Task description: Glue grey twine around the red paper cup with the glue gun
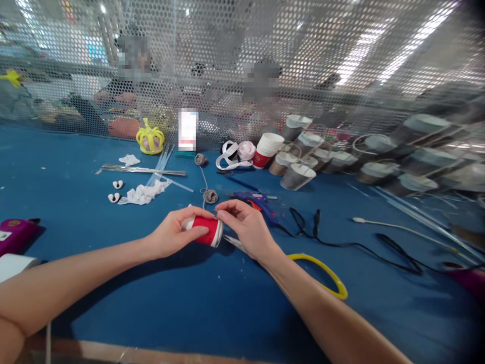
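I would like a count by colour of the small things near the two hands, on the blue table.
Red: 1, the paper cup held by the left hand and right hand.
Blue: 1, the glue gun.
Yellow: 2, the hoop and the crown.
Total: 4

A small red paper cup with a white rim lies on its side, held just above the blue bench's middle.

Both forearms are bare, no sleeves reaching left hand or right hand.
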Tool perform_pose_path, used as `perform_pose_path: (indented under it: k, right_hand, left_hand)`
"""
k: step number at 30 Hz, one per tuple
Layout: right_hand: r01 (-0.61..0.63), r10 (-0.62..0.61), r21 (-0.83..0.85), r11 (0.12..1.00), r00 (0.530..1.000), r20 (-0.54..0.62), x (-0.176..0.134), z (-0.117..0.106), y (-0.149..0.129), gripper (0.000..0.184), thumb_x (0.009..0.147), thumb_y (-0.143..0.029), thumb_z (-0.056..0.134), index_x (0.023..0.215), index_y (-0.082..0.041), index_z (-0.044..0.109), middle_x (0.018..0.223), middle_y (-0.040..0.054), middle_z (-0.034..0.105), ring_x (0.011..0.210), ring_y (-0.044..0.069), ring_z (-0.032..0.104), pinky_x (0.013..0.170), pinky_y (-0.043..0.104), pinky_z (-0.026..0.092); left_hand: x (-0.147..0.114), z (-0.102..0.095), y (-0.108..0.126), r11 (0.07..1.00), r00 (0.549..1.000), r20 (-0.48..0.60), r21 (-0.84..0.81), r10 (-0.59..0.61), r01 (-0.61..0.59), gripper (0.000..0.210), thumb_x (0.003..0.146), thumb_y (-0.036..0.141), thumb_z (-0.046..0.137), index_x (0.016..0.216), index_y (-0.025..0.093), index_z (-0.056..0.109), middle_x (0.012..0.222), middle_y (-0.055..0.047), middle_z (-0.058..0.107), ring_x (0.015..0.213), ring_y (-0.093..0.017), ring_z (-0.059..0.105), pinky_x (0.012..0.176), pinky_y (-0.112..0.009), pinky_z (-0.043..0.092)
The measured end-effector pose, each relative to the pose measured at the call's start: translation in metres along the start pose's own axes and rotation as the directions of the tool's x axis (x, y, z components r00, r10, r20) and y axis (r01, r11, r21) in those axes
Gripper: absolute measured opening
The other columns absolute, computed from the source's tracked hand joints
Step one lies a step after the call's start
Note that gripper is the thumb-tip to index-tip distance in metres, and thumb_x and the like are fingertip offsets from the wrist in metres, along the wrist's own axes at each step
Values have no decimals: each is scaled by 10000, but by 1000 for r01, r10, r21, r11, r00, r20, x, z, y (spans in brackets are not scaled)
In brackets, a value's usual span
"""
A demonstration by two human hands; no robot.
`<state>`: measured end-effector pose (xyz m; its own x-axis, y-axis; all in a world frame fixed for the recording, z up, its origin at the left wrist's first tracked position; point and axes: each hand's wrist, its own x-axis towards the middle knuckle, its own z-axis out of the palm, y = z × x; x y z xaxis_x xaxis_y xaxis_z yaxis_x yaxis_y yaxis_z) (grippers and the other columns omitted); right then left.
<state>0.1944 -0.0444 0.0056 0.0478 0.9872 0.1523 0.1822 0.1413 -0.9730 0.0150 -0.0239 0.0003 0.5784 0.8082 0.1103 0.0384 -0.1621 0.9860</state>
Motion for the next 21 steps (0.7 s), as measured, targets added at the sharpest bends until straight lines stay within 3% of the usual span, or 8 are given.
perform_pose_path:
  k: [11,21]
  right_hand:
    - [96,-103,-110,989,993,-55,-3,-2,-4,72,732,-245,607,787,-200,621,788,16,659,745,152,598,721,313,469]
    - [93,-103,-154,984,993,-64,-3,-2,-7,63,734,-236,601,776,-193,620,772,17,660,732,154,598,712,314,469]
  left_hand:
    - [1,0,-1,998,1000,-12,-57,0,-1,220,756,250,605,951,149,626,984,-63,650,769,-141,595,689,-231,460]
    - [1,2,4,997,999,-27,-76,-34,32,227,740,243,614,937,133,628,922,-57,658,696,-119,579,643,-213,450]
